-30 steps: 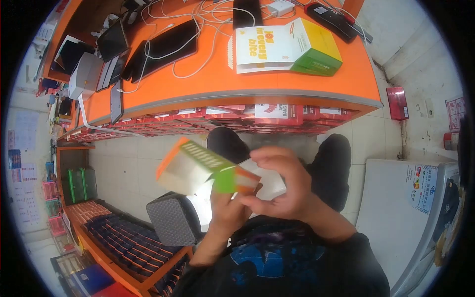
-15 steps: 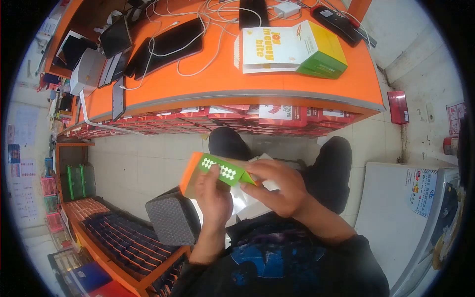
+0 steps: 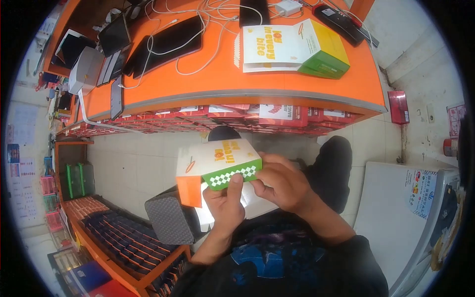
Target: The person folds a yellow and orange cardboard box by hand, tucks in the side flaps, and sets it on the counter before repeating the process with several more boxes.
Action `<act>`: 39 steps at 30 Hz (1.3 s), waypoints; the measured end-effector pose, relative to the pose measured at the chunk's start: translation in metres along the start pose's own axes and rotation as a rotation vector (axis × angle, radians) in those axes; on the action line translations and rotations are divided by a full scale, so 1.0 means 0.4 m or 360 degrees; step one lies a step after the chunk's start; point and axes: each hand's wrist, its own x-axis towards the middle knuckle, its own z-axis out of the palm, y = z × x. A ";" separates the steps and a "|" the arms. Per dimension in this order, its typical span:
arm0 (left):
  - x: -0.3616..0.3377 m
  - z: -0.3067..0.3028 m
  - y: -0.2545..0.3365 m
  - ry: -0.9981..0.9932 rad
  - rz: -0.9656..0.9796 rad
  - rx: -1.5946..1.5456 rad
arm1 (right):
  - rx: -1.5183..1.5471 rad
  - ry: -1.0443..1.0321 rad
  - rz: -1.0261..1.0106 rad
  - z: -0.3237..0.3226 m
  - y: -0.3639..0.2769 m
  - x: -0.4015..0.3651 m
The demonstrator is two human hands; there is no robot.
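Observation:
Between my hands is a printed cardboard food box [image 3: 217, 156], with a white face bearing yellow lettering, a green side with white diamonds and an orange end flap. My left hand [image 3: 225, 204] grips its lower edge, thumb pressed on the green side. At the box's right end, my right hand [image 3: 284, 183] has its fingers curled against the green corner; its fingertips are partly hidden. Below the box, white card or paper [image 3: 252, 202] lies near my lap. A similar white, green and yellow box [image 3: 282, 49] lies on the orange table [image 3: 217, 84].
Tablets and phones [image 3: 175, 47] lie among tangled white cables on the table. Red boxes [image 3: 284, 115] are stacked beneath it. A dark woven-textured stool or bin [image 3: 170, 218] stands left of my lap, a white appliance [image 3: 396, 213] at right, and a shelf of dark packs [image 3: 123, 237] at lower left.
The box has turned so its white lettered face shows on top, and its green side is now nearly level. My left hand has shifted slightly right with it.

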 end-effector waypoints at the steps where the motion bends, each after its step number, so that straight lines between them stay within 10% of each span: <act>1: 0.000 0.004 0.010 -0.0002 -0.0002 0.0003 | -0.0063 -0.0065 -0.0009 -0.007 -0.001 0.001; 15: 0.014 0.000 -0.011 -0.0143 -0.0228 0.0290 | 0.0511 -0.0071 0.0804 -0.036 -0.001 0.012; 39: 0.024 -0.034 0.054 -0.0091 -0.0365 -0.0710 | 0.0316 -0.0258 0.0073 -0.049 -0.005 -0.012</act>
